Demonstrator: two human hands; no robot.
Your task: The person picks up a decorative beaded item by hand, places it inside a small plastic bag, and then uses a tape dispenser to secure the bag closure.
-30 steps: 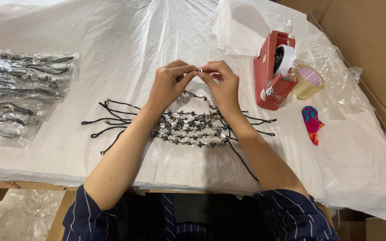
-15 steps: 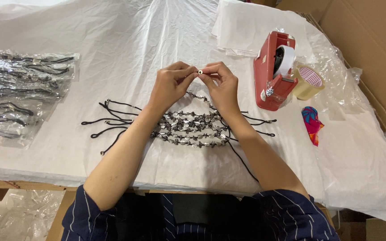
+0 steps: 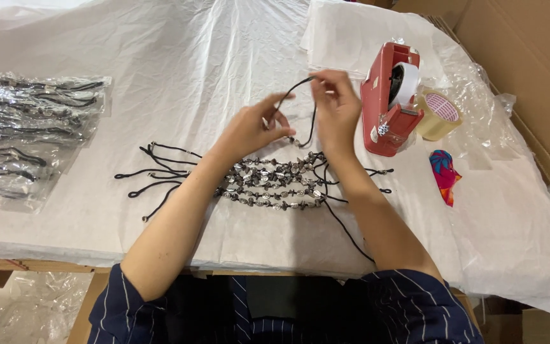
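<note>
My left hand (image 3: 253,129) and my right hand (image 3: 333,108) are raised above the table, both pinching a black cord (image 3: 305,108) that loops between them. The cord runs down under my right forearm toward the table's near edge. Below my hands lie several beaded necklaces (image 3: 268,185) with silvery beads and black cord ends spread out to the left and right on the white plastic sheet (image 3: 186,57).
Clear bags of packed necklaces (image 3: 30,127) lie at the left. A red tape dispenser (image 3: 389,102), a roll of tan tape (image 3: 439,114) and a colourful small piece (image 3: 444,175) sit to the right. A folded white sheet (image 3: 345,32) lies behind. Brown cardboard (image 3: 529,57) stands at the far right.
My hands have moved apart and upward, and the black cord now forms a loop between them where before my fingertips met closely together.
</note>
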